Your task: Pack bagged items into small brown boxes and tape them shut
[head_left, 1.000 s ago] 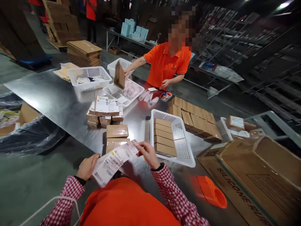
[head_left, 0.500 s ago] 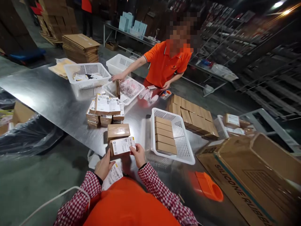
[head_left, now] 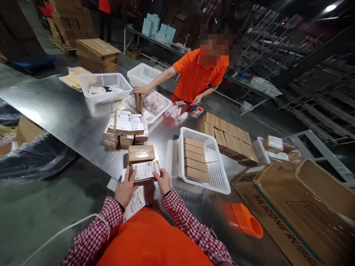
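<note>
A small cardboard box (head_left: 142,180) with a white shipping label (head_left: 144,170) on its top lies on the metal table in front of me. My left hand (head_left: 126,190) is closed on the box's left end, with fingertips on the label's lower left corner. At the opposite end, my right hand (head_left: 163,181) pinches the box's right edge and the label's corner. Right behind it stands a plain taped box (head_left: 141,153). More printed labels (head_left: 134,203) lie by my left wrist, close to my body.
Labelled boxes (head_left: 126,122) are stacked farther back. A white basket (head_left: 219,173) with several brown boxes stands at right, beside an orange tape dispenser (head_left: 246,220) and a large carton (head_left: 294,210). Across the table, a co-worker (head_left: 198,75) reaches into another basket (head_left: 163,108).
My left hand has shifted up and right, its fingers now over the label's left corner. My right hand stays at the right edge. The box has hardly moved.
</note>
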Demonstrator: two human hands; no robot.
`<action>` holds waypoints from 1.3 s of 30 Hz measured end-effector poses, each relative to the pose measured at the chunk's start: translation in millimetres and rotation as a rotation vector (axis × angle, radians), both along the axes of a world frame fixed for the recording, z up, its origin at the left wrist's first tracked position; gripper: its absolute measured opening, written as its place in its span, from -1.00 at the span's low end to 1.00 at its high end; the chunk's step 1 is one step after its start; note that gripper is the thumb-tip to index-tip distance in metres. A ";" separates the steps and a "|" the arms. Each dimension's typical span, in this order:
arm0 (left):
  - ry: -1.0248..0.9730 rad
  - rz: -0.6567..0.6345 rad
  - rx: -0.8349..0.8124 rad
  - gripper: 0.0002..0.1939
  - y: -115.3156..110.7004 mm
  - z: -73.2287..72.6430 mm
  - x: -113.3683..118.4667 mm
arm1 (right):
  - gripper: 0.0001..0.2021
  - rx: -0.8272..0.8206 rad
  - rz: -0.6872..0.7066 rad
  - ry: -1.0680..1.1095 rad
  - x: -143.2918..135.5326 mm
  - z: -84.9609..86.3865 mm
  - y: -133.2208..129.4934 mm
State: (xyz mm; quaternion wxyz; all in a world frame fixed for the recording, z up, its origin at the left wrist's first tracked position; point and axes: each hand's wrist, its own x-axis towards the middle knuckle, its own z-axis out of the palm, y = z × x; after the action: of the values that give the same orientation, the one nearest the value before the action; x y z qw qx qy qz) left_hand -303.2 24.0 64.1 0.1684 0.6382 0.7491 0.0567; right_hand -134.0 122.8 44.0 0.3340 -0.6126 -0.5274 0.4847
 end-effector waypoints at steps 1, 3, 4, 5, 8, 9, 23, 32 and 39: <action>0.029 -0.040 0.003 -0.35 1.6 -1.7 1.1 | -0.72 0.013 0.013 -0.057 -0.6 -0.3 -0.3; 0.069 -0.122 -0.003 -0.37 5.4 -5.9 2.6 | -0.77 0.030 0.051 -0.197 -3.3 2.6 -1.3; 0.082 -0.153 -0.014 -0.39 7.2 -8.1 2.9 | -0.80 0.056 0.088 -0.283 -5.0 5.9 -1.5; 0.092 -0.172 -0.028 -0.40 9.0 -10.1 2.9 | -0.81 0.092 0.140 -0.382 -6.2 10.6 -1.3; 0.102 -0.171 -0.066 -0.42 12.2 -14.3 2.3 | -0.74 0.171 0.340 -0.726 -2.2 30.7 5.2; 0.096 -0.171 -0.070 -0.43 12.6 -15.3 2.1 | -0.67 0.161 0.387 -0.837 2.3 38.0 9.3; 0.116 -0.165 0.025 -0.45 8.2 -30.3 5.6 | -0.46 0.322 0.511 -0.863 -2.7 10.8 16.3; 0.194 -0.233 0.369 -0.32 -11.5 -48.8 -0.9 | -0.68 0.026 0.387 -0.322 27.6 29.1 49.9; 0.112 -0.156 0.647 -0.41 -14.1 -8.9 18.1 | -0.30 -0.285 0.631 0.055 100.8 79.2 88.0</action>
State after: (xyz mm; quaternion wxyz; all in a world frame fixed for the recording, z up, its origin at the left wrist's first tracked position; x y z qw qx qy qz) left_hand -285.1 9.8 55.1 -0.0803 0.7160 0.6495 0.2432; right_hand -33.2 210.8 123.2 0.0926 -0.4464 -0.6087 0.6493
